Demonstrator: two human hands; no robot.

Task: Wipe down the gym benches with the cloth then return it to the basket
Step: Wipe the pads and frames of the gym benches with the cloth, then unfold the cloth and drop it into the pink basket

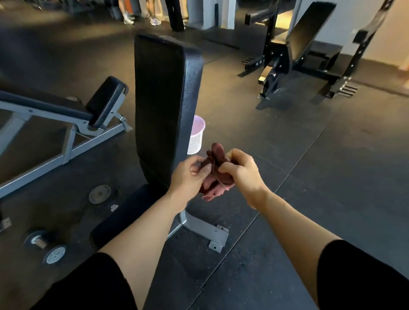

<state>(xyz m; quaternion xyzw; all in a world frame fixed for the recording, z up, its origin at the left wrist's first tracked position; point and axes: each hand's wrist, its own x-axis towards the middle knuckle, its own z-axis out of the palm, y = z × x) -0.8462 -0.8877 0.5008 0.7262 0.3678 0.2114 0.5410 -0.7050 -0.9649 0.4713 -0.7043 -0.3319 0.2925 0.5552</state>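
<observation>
A crumpled dark red cloth [217,173] hangs between both hands at the middle of the view. My left hand [188,174] pinches its left side and my right hand [242,169] grips its right side with curled fingers. Just left of the hands stands a black padded bench [162,98] with its backrest upright and its seat [126,213] low beside my left forearm. A pink and white mesh basket [196,136] sits on the floor behind the backrest, partly hidden by it. A second bench [106,100] on a grey frame lies at the left.
Weight plates [99,193] and a dumbbell [39,240] lie on the floor at lower left. A black rack with an inclined pad [308,35] stands at the upper right. People's legs [152,8] show at the far top. The bench's grey foot [208,231] juts toward me.
</observation>
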